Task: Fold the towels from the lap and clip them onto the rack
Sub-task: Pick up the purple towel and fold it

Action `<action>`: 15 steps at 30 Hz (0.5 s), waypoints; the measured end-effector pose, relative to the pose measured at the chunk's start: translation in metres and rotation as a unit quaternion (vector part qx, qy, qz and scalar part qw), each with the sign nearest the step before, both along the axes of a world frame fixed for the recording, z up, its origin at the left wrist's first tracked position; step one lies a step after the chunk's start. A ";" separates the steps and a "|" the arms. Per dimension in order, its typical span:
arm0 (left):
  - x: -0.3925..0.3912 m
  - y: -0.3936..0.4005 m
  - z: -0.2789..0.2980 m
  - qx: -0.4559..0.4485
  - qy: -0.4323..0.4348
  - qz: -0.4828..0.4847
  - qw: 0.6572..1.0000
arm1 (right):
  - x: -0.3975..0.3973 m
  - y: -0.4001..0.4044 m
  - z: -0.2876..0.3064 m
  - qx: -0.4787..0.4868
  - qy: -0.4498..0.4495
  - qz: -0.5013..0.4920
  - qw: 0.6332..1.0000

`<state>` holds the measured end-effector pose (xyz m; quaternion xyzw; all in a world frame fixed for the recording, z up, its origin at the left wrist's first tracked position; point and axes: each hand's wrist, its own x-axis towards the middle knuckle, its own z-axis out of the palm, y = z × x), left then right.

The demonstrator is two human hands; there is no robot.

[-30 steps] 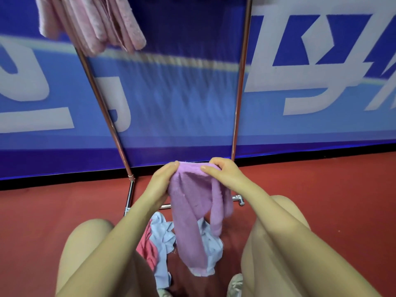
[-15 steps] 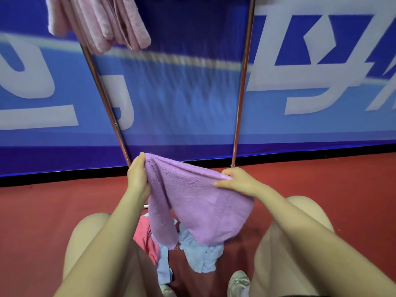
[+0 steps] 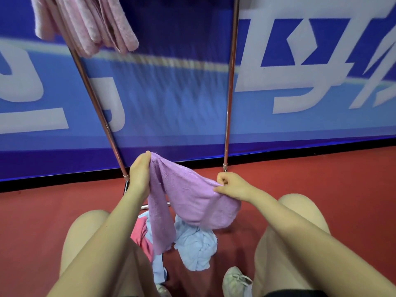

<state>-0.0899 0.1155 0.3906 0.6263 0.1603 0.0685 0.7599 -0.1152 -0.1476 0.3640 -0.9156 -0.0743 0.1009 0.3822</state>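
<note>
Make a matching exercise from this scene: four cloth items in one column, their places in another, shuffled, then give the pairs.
1. purple towel
2. pale pink towels
3. light blue towel
4. deep pink towel

A. hanging on the rack, top left
B. held between both hands
C. in the lap, by the left thigh
D. drooping between the knees

Pairs: 1-B, 2-A, 3-D, 4-C

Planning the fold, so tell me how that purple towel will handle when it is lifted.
Probably floppy: the purple towel sags between the left hand and right hand, one end dangling. Likely light, since pinching fingers carry it. Its fuzzy surface suggests it will not slip easily.
</note>
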 end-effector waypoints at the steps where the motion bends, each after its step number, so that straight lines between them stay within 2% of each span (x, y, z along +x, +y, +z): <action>1: -0.001 0.000 0.000 0.016 -0.002 -0.006 1.000 | 0.001 -0.001 -0.003 -0.028 -0.008 -0.005 1.000; 4: 0.000 0.001 -0.003 0.058 -0.004 -0.011 0.998 | 0.005 -0.002 -0.008 -0.085 -0.005 -0.022 0.996; 6: 0.000 0.001 -0.003 0.074 -0.005 -0.011 0.997 | 0.007 -0.001 -0.006 -0.080 0.005 -0.025 0.996; 9: 0.000 0.001 -0.004 0.074 0.000 -0.001 0.997 | 0.010 0.005 0.004 0.012 0.016 -0.036 0.999; 12: 0.003 0.004 -0.003 0.085 0.021 0.014 0.996 | 0.013 0.012 0.012 0.121 -0.031 -0.094 0.988; 15: 0.003 0.002 -0.005 0.181 0.000 -0.021 0.983 | 0.018 0.018 0.016 0.169 -0.085 -0.155 0.970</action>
